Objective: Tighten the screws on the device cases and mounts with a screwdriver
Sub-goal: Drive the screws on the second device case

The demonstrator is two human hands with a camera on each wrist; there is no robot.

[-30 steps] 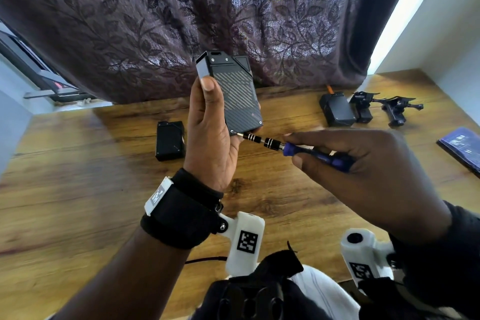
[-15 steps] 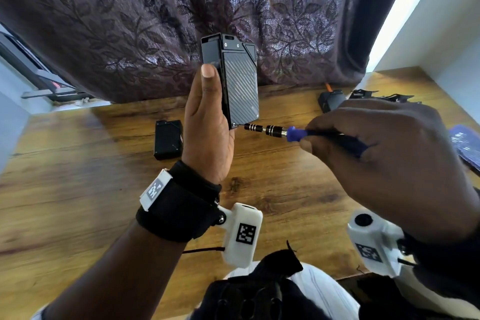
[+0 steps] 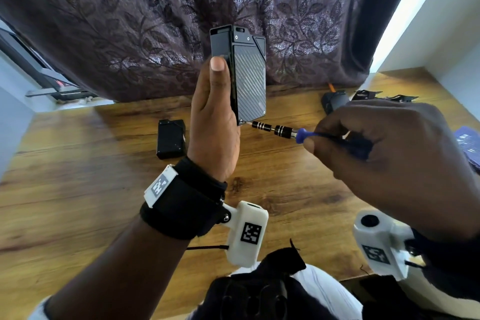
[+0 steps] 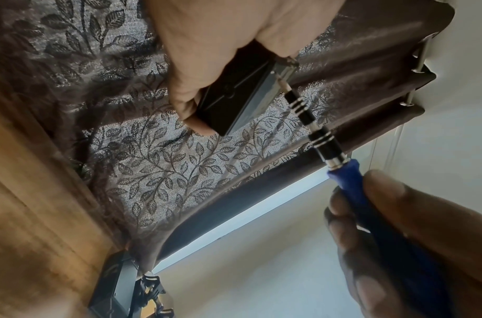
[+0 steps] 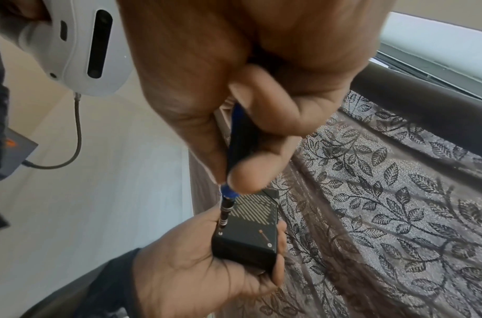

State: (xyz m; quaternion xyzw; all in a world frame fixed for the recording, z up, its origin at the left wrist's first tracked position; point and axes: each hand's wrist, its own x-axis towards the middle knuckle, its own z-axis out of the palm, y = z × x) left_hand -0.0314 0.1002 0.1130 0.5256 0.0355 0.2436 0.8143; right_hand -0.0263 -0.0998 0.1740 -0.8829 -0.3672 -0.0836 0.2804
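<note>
Above the wooden table point(image 3: 78, 189), in front of the leaf-patterned curtain point(image 3: 130, 21), the left hand point(image 3: 213, 122) holds the black device case point(image 3: 249, 78) upright, thumb laid along its near side and fingers wrapped round the back. Compared with a second ago the case stands straighter and higher against the curtain, no longer tilted toward the right. The right hand point(image 3: 384, 158) has risen too and now covers most of the black cases and mounts point(image 3: 335, 101) at the table's far right, which showed plainly before. Its fingers are curled tight round the blue handle of the screwdriver point(image 3: 275, 130), whose banded metal shaft slopes up to the left, its tip set on the screw point(image 3: 242, 120) at the case's lower near corner, as it was earlier. A second black case point(image 3: 170, 141) lies flat on the table behind the left wrist, unmoved.
</note>
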